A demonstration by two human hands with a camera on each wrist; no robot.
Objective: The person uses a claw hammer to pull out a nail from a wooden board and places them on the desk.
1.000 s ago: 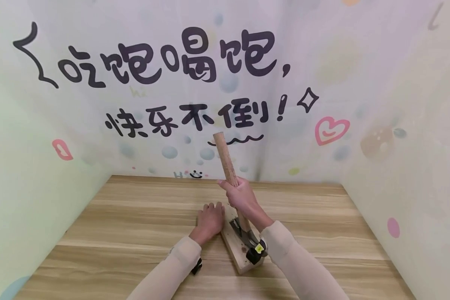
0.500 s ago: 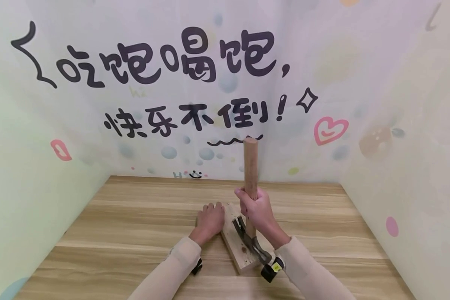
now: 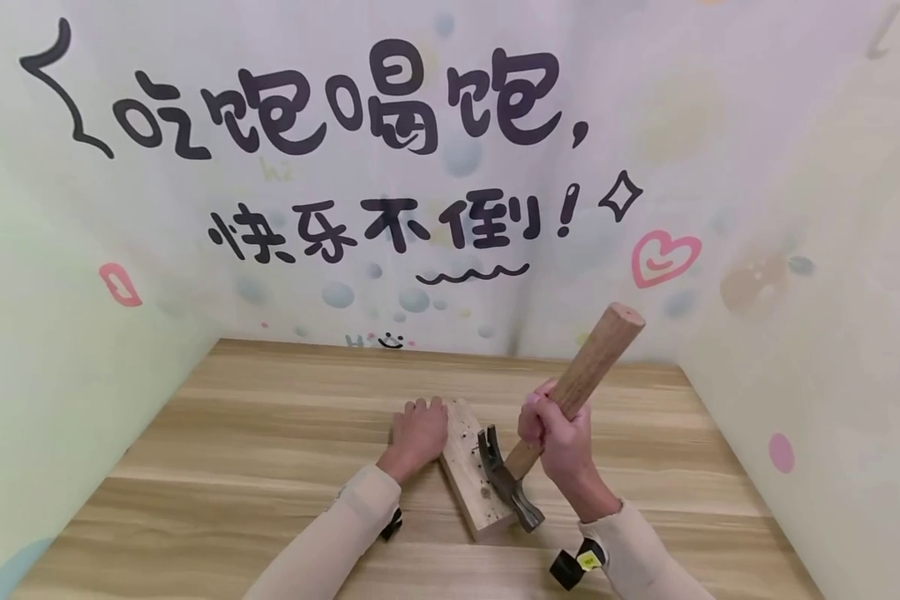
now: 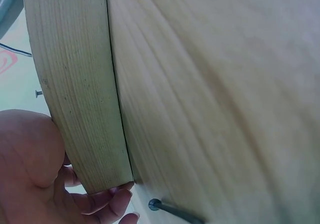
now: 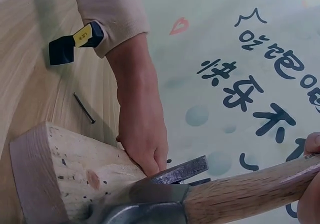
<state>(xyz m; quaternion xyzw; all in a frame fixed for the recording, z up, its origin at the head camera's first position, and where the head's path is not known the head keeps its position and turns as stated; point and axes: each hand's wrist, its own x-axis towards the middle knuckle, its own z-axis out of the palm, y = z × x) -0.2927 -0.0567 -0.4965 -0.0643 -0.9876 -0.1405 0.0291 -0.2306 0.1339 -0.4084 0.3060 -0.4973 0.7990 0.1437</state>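
Observation:
A pale wooden block [image 3: 461, 471] lies slanted on the table. My left hand [image 3: 420, 433] holds its left side near the far end; in the left wrist view that hand's fingers [image 4: 102, 201] curl round the block's end [image 4: 85, 93]. My right hand [image 3: 566, 442] grips the wooden handle [image 3: 596, 358] of a claw hammer, which tilts up to the right. The dark hammer head [image 3: 504, 483] is over the block's right part, claw pointing away. A nail [image 4: 38, 93] sticks out from the block's face in the left wrist view.
A loose nail [image 5: 84, 107] lies on the table [image 5: 30, 68] beside the block, left of it in the head view. Black wrist devices [image 3: 567, 569] are on both wrists. A printed fabric wall [image 3: 330, 317] stands behind the table, with side walls left and right.
My right hand has moved right, and the hammer handle has swung from leaning left, through upright, to leaning right. The hammer head has turned over the block. My left hand keeps its hold.

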